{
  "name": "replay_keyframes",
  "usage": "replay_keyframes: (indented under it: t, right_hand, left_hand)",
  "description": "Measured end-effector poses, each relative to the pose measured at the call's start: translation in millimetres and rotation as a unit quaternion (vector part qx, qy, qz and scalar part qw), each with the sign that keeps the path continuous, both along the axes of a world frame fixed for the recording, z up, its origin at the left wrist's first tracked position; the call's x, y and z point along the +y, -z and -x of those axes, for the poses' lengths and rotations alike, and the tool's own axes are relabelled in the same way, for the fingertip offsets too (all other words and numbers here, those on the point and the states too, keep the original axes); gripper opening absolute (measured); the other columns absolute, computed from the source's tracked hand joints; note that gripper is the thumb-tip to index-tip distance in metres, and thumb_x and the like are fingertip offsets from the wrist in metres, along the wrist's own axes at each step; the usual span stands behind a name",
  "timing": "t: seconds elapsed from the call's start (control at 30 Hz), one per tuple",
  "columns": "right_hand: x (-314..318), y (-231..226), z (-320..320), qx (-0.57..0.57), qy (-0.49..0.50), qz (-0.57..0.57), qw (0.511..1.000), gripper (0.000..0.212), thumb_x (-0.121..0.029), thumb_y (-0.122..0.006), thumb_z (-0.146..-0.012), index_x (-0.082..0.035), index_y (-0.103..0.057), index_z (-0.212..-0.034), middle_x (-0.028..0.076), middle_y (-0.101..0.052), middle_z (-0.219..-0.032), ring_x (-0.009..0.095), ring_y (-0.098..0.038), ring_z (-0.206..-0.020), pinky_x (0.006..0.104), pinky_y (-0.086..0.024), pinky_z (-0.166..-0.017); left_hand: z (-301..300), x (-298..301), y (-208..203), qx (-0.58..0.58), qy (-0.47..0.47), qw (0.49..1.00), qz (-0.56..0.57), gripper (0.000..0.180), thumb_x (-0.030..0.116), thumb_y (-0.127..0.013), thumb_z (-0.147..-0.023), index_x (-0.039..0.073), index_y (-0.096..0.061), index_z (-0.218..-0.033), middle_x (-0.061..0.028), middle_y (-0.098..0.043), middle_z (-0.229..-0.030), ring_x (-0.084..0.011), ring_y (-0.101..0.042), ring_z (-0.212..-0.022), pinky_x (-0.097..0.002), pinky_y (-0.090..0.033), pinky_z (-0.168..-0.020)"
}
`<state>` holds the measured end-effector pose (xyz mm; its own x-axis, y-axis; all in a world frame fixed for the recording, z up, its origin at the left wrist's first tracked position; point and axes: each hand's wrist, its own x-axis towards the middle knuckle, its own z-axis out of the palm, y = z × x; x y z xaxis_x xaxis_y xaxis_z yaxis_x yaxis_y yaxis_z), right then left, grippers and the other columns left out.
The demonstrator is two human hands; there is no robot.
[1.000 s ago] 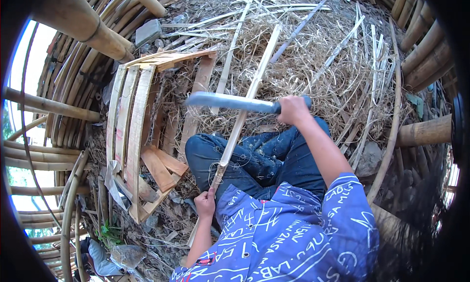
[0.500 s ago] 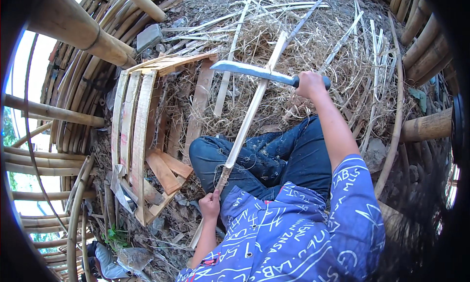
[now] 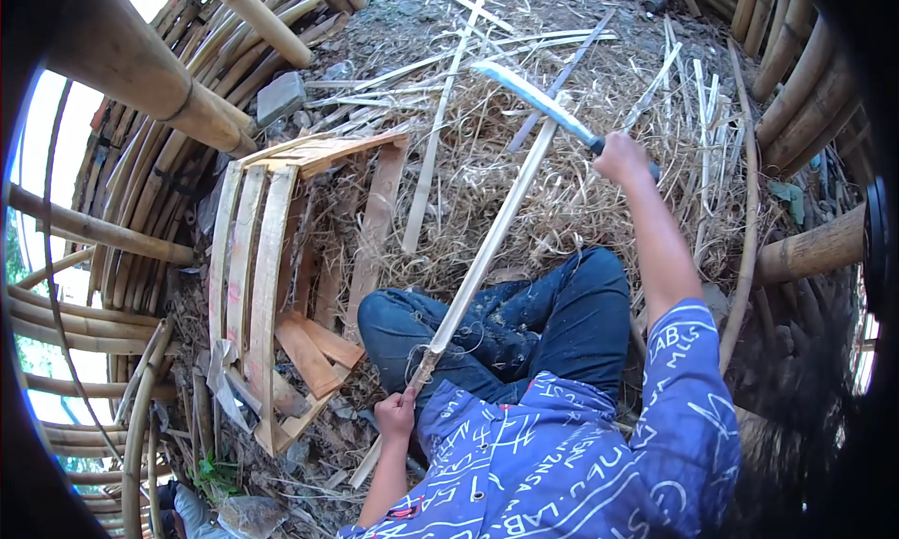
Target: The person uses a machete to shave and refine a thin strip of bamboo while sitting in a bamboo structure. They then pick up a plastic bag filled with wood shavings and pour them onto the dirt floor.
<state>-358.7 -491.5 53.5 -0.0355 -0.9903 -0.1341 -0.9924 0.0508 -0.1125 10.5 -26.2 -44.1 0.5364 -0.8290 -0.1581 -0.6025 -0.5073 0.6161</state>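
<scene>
The right hand [image 3: 622,158], closed around a machete [image 3: 536,96], holds the blade crosswise at the far end of a bamboo strip [image 3: 491,241] slanting forward and rightward from the left hand [image 3: 395,414], which pinches its nearer part.

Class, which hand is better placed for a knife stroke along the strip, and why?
Probably the right hand: it grips the knife, which crosses the strip near its far end. The left hand holds the strip's nearer part, so it seems better suited to steadying.
</scene>
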Motion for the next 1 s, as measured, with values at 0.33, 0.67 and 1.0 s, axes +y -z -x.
replay_keyframes:
  t: [0.33,0.67,1.0]
  right_hand:
    - [137,49,-92,-0.093,-0.215,-0.120,0.965,0.024,-0.020,-0.067,-0.063,-0.003,-0.069,-0.080,0.019,-0.068,-0.083,0.033,-0.068,-0.083,0.0414,-0.054,-0.080]
    - [38,17,-22,0.016,-0.019,-0.094,0.995,0.031,-0.024,-0.067,-0.073,-0.004,-0.068,-0.097,0.017,-0.069,-0.099,0.029,-0.067,-0.093,0.0392,-0.053,-0.083]
    - [102,9,-56,-0.096,-0.119,-0.115,0.981,0.026,-0.023,-0.067,-0.066,-0.003,-0.068,-0.083,0.020,-0.068,-0.083,0.034,-0.067,-0.083,0.0417,-0.053,-0.081]
  left_hand:
    - [17,-3,-12,-0.045,-0.014,0.999,-0.017,0.053,0.039,-0.062,-0.088,0.000,-0.051,-0.054,-0.0165,-0.046,-0.047,-0.0313,-0.047,-0.042,-0.0406,-0.036,-0.045]
    - [16,-2,-17,-0.056,-0.016,0.998,-0.005,0.053,0.042,-0.060,-0.088,0.002,-0.052,-0.054,-0.0173,-0.049,-0.050,-0.0339,-0.051,-0.044,-0.0412,-0.037,-0.044]
    - [12,3,2,-0.066,0.004,0.997,0.035,0.056,0.041,-0.058,-0.090,-0.001,-0.049,-0.055,-0.0170,-0.043,-0.047,-0.0273,-0.042,-0.039,-0.0404,-0.031,-0.043]
